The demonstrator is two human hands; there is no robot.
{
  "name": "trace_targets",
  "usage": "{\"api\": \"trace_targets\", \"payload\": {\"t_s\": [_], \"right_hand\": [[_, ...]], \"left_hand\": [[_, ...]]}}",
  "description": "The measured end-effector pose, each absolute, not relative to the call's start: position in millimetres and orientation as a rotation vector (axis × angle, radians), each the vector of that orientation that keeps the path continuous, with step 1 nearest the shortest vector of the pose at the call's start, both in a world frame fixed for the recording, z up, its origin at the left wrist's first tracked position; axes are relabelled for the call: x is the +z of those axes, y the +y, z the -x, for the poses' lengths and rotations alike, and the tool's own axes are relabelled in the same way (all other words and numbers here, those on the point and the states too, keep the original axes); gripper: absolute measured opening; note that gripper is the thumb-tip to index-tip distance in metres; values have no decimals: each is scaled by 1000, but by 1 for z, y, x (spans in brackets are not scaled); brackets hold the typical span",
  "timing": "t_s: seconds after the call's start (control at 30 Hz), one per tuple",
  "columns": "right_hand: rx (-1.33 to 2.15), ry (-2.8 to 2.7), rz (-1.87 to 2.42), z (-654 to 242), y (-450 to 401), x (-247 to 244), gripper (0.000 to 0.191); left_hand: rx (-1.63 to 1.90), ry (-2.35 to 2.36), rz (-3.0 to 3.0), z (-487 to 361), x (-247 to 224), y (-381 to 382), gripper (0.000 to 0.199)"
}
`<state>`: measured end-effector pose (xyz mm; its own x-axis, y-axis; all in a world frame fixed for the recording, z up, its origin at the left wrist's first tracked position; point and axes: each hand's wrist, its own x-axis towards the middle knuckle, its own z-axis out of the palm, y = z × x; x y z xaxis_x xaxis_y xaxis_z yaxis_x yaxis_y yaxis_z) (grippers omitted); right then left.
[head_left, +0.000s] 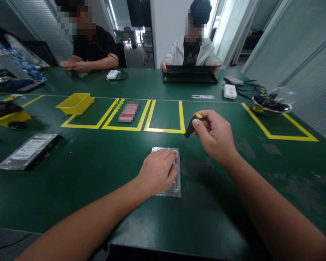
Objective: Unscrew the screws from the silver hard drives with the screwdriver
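Note:
A silver hard drive (175, 188) lies flat on the green table in front of me. My left hand (160, 170) rests over its top and steadies it, fingers bent and close together, covering much of the casing. In my right hand (213, 134) is a screwdriver (189, 128) with a dark green and yellow handle, gripped between thumb and fingers. Its thin shaft slants down to the drive's upper right corner. Whether the tip sits in a screw is too small to tell.
Another hard drive (29, 151) lies to the left, small bits beside it. Beyond stand a yellow bin (75, 104), a filled yellow bin (17, 117) and a metal bowl (271, 108) of dark parts. Yellow tape (164, 130) marks the table. Two people sit opposite, one holding a black panel (190, 75).

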<state>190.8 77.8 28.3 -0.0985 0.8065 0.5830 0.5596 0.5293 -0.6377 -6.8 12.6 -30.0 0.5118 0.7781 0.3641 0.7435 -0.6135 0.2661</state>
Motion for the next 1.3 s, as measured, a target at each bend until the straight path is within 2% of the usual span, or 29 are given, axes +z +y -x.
{"api": "trace_targets", "payload": {"t_s": [0.7,1.3], "right_hand": [[337,-1768,1142,-192,80,26,22],[324,-1978,1014,-200,71,50,26]], "left_hand": [[695,1349,-2670,7,-30,13,27],[707,1346,-2672,8,-31,12,28]]}}
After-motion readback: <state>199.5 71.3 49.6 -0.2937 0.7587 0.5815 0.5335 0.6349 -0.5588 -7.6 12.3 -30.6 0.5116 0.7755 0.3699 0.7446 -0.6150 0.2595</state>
